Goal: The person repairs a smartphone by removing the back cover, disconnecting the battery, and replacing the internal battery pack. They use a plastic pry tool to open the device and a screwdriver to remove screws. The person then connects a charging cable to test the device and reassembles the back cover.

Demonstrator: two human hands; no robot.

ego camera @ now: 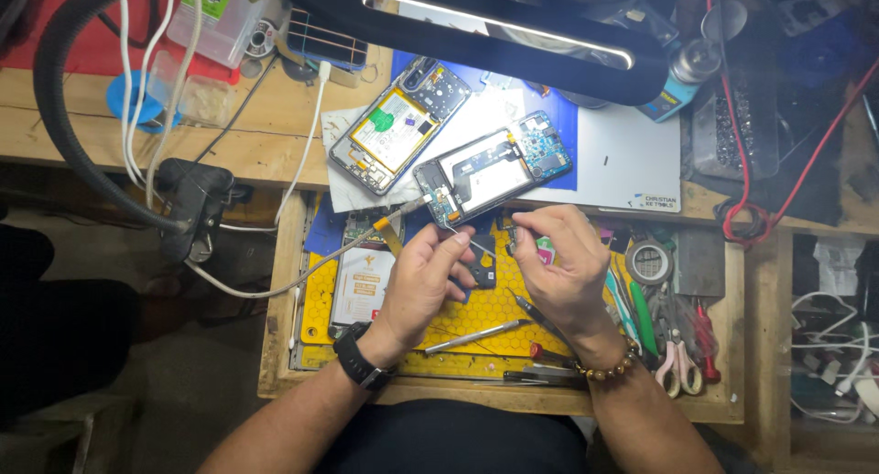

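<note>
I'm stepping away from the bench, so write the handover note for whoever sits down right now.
Left hand: holds a thin tweezer-like tool over the yellow work mat.
Right hand: pinches a small dark phone part at its fingertips, facing the tool tip.
Two opened phones lie on the bench above the hands: one with its battery showing, one with a blue circuit board nearest the hands.
Screwdrivers lie on the mat; scissors are in the drawer to the right.
Done: both phones are open.
Left: the small part is still in hand, not fitted to either phone.
</note>
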